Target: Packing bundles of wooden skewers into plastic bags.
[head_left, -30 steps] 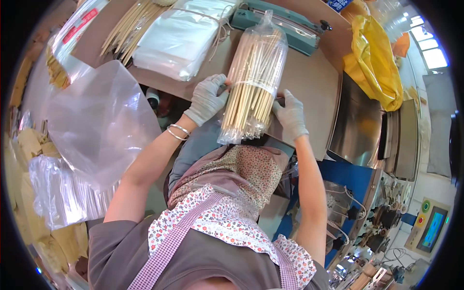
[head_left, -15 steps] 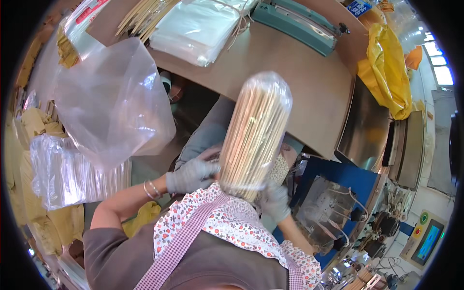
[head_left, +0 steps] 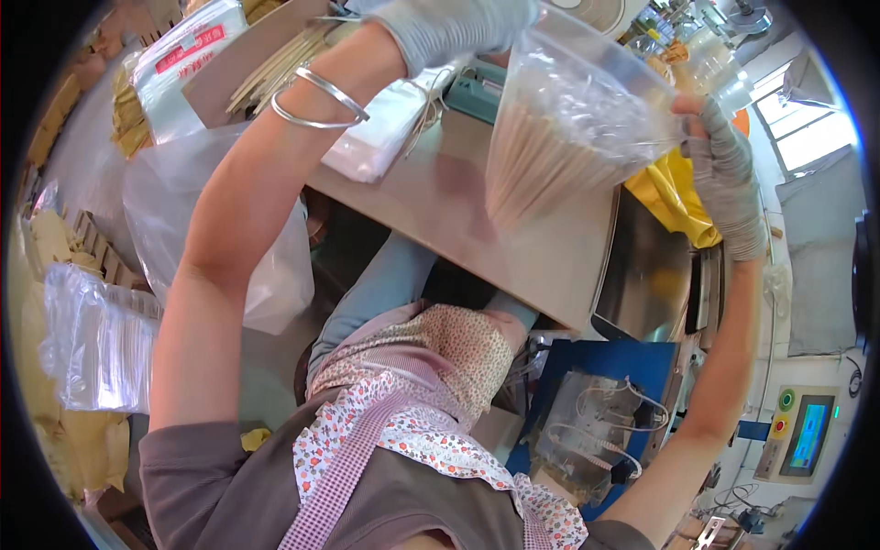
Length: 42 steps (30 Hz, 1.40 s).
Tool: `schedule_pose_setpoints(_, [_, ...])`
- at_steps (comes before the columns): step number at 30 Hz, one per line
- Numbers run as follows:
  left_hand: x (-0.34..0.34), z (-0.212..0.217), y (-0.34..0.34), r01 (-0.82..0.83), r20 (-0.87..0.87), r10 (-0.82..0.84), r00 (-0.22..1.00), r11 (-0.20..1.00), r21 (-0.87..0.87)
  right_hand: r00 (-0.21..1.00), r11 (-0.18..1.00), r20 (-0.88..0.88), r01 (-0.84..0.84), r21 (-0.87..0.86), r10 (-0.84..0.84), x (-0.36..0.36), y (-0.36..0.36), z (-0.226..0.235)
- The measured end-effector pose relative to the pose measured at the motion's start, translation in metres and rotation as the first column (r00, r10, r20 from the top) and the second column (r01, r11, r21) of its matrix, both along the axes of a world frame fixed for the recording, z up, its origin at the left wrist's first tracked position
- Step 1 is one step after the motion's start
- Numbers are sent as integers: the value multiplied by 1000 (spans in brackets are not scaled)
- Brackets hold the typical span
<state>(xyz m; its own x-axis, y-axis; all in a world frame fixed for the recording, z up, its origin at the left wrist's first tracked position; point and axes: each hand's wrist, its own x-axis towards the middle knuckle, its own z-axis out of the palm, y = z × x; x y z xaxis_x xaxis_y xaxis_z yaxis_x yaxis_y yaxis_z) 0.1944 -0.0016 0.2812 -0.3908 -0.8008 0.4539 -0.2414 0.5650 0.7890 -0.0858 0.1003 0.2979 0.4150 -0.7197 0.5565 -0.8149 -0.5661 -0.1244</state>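
Observation:
A clear plastic bag (head_left: 596,96) full of thin wooden sticks (head_left: 536,174) hangs raised above the brown table, its mouth edge uppermost and the sticks toward its lower end. My left hand (head_left: 458,29), in a pale grey glove, grips the upper left corner of the bag; its fingertips are partly cut off by the top of the picture. At the bag's right corner my right hand (head_left: 726,179), gloved too, has its fingers closed on the plastic. Both arms are stretched out forward, and two metal bangles circle my left wrist.
Behind the bag is a green bag sealer (head_left: 477,90) on the brown table (head_left: 431,192). Stacked clear bags (head_left: 371,147) and loose sticks (head_left: 280,69) lie at its left. A large plastic sack (head_left: 275,284) stands left, a yellow bag (head_left: 674,197) right, a control panel (head_left: 807,431) far right.
Both hands have risen from my lap, lifting the filled bag up and away over the table. It was held at its bottom end; now the hands spread its mouth corners.

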Motion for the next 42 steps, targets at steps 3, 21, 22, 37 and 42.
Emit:
schedule_pose_setpoints(3, [-5, 7, -11, 151, -152, -125, 980, 973, 174, 995, 993, 30, -101, 67, 100, -22, -10, -1])
schedule_pose_setpoints(21, [-35, -164, 3, 144, -188, -216, 958, 931, -337, 164, 874, 917, -281, 397, -363, -2, -8, -80])
schedule_pose_setpoints(22, [-46, -191, 9, 224, -260, -253, 932, 965, -135, 159, 888, 933, -289, 357, -323, 5, -16, -81])
schedule_pose_setpoints(37, [-128, -273, -67, 598, -611, 49, 790, 160, 785, 58, 799, 805, 181, 574, -591, -115, -242, -225])
schedule_pose_setpoints(42, [-130, -269, -88, 558, -568, -36, 822, 243, 793, 353, 971, 922, -112, 212, -161, -36, -224, -124])
